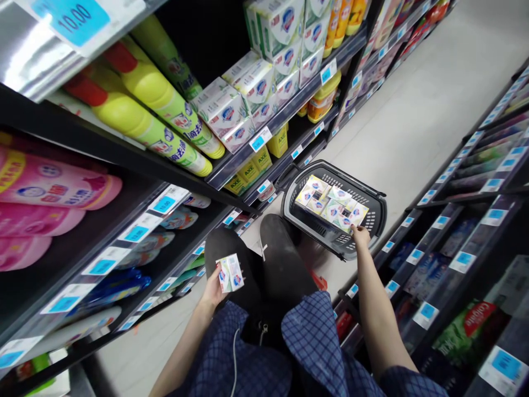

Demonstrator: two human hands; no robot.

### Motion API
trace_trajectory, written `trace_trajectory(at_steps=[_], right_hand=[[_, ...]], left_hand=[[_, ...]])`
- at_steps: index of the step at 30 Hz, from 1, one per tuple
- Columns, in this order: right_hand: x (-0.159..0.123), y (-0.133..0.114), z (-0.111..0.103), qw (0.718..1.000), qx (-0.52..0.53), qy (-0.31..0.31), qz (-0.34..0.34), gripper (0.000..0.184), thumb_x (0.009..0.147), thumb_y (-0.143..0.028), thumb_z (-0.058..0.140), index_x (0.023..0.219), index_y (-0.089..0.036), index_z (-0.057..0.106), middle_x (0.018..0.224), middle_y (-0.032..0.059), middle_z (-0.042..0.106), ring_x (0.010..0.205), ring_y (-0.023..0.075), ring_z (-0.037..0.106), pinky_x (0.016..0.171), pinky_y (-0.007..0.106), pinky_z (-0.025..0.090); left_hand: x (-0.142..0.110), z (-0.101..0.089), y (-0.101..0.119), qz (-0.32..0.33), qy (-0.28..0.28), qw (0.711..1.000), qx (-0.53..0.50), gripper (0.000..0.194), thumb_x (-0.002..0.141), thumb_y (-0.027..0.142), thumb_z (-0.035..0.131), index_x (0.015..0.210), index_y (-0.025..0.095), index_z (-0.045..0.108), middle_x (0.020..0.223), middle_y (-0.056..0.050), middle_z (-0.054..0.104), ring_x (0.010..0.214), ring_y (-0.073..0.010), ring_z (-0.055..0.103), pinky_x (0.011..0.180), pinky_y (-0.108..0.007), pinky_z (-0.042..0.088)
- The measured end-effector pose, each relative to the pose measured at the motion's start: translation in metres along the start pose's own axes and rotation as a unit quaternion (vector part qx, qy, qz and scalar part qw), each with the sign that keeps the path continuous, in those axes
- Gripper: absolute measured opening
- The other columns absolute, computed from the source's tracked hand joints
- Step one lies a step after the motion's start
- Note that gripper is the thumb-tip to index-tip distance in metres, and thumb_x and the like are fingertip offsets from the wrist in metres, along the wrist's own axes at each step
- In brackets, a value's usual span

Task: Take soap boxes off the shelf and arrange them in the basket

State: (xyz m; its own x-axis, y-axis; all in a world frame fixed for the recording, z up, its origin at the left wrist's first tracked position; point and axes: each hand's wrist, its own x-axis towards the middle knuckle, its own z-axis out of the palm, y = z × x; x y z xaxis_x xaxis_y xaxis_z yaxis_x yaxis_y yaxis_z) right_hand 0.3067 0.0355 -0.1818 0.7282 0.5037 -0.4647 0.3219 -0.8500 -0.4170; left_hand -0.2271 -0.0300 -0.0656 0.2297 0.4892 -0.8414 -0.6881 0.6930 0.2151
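Note:
My left hand (214,288) grips a white soap box pack (230,273) with a blue and red logo, held over my thigh. At the right, my right hand (361,235) reaches into a dark grey shopping basket (289,201) on the floor. Its fingers are closed at the edge of a soap box (356,212) lying in the basket. Several similar white and yellow-green soap boxes (312,193) lie side by side there. Stacks of matching soap boxes (258,82) stand on the shelf ahead of me.
Yellow spray bottles with red caps (152,102) and pink bottles (53,179) fill the left shelves. Yellow AXE packs (248,172) stand lower down. A second shelf unit (438,259) with toothpaste boxes closes in on the right. The aisle floor (417,82) runs ahead.

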Motion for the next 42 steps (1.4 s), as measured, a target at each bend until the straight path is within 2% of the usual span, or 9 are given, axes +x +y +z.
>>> trace_trajectory(at_steps=[5,12,19,24,26,29,31,37,42], right_hand=[[-0.015,-0.004,-0.003,0.981,-0.121,-0.012,-0.154,0.082,0.071,-0.048,0.071,0.139,-0.010,0.044,0.143,0.0253,0.042,0.128,0.0400,0.040,0.100,0.048,0.036],[-0.018,-0.016,0.000,0.919,-0.303,-0.042,-0.250,0.071,0.079,-0.029,0.063,0.143,-0.008,0.038,0.135,0.0236,0.049,0.117,0.0365,0.046,0.095,0.045,0.040],[-0.025,-0.024,-0.015,0.952,-0.231,-0.033,-0.199,0.082,0.076,-0.038,0.069,0.146,-0.012,0.034,0.143,0.0248,0.041,0.126,0.0407,0.041,0.098,0.051,0.041],[-0.078,-0.050,-0.038,0.986,0.004,-0.006,-0.164,0.057,0.081,-0.048,0.058,0.123,-0.008,0.057,0.124,0.0238,0.057,0.108,0.0333,0.057,0.095,0.048,0.044],[-0.123,-0.070,-0.044,0.965,0.146,-0.113,-0.189,0.052,0.080,-0.056,0.056,0.107,-0.012,0.062,0.101,0.0162,0.066,0.086,0.0256,0.063,0.086,0.044,0.049],[-0.203,-0.103,-0.055,0.866,0.288,-0.334,-0.236,0.051,0.081,-0.061,0.057,0.107,-0.017,0.061,0.087,0.0078,0.067,0.070,0.0183,0.062,0.070,0.036,0.053],[-0.247,-0.123,-0.067,0.820,0.321,-0.399,-0.257,0.046,0.084,-0.058,0.057,0.109,-0.019,0.060,0.086,0.0054,0.067,0.066,0.0160,0.062,0.063,0.032,0.052],[-0.293,-0.154,-0.098,0.829,0.325,-0.350,-0.291,0.037,0.078,-0.054,0.068,0.095,-0.021,0.065,0.074,0.0013,0.065,0.059,0.0147,0.058,0.054,0.027,0.049],[-0.294,-0.147,-0.096,0.829,0.358,-0.357,-0.241,0.035,0.082,-0.052,0.064,0.099,-0.022,0.069,0.098,0.0047,0.072,0.088,0.0225,0.065,0.071,0.031,0.054]], left_hand=[[-0.001,0.000,0.000,0.022,0.023,0.999,-0.024,0.046,0.095,0.027,0.042,0.140,0.021,0.047,0.104,-0.013,0.074,0.094,-0.0276,0.072,0.094,-0.048,0.053],[-0.005,0.007,-0.001,0.023,0.068,0.997,-0.038,0.043,0.095,0.023,0.044,0.137,0.019,0.049,0.104,-0.013,0.073,0.094,-0.0280,0.072,0.091,-0.049,0.055],[-0.013,0.032,-0.003,0.053,0.114,0.991,0.044,0.044,0.089,0.022,0.055,0.133,0.014,0.051,0.102,-0.014,0.074,0.090,-0.0281,0.073,0.086,-0.044,0.058],[-0.017,0.072,-0.012,0.081,0.123,0.985,0.090,0.037,0.075,0.011,0.068,0.111,0.011,0.062,0.084,-0.008,0.075,0.081,-0.0251,0.073,0.079,-0.035,0.058],[-0.024,0.103,-0.018,0.094,0.104,0.984,0.107,0.039,0.066,0.008,0.074,0.104,0.012,0.065,0.081,-0.007,0.074,0.076,-0.0229,0.072,0.074,-0.031,0.056],[-0.042,0.160,-0.024,0.134,-0.002,0.969,0.209,0.048,0.059,0.016,0.082,0.104,0.015,0.064,0.088,-0.005,0.074,0.074,-0.0192,0.068,0.071,-0.027,0.053],[-0.054,0.193,-0.025,0.176,-0.073,0.939,0.287,0.047,0.060,0.026,0.083,0.102,0.016,0.063,0.093,-0.004,0.071,0.079,-0.0175,0.066,0.073,-0.026,0.051],[-0.086,0.230,-0.024,0.248,-0.130,0.835,0.473,0.042,0.079,0.049,0.068,0.103,0.016,0.059,0.092,-0.002,0.065,0.080,-0.0150,0.060,0.067,-0.024,0.045],[-0.096,0.221,-0.035,0.167,-0.209,0.907,0.325,0.062,0.079,0.052,0.066,0.129,0.018,0.054,0.119,-0.009,0.065,0.104,-0.0225,0.063,0.088,-0.033,0.049]])
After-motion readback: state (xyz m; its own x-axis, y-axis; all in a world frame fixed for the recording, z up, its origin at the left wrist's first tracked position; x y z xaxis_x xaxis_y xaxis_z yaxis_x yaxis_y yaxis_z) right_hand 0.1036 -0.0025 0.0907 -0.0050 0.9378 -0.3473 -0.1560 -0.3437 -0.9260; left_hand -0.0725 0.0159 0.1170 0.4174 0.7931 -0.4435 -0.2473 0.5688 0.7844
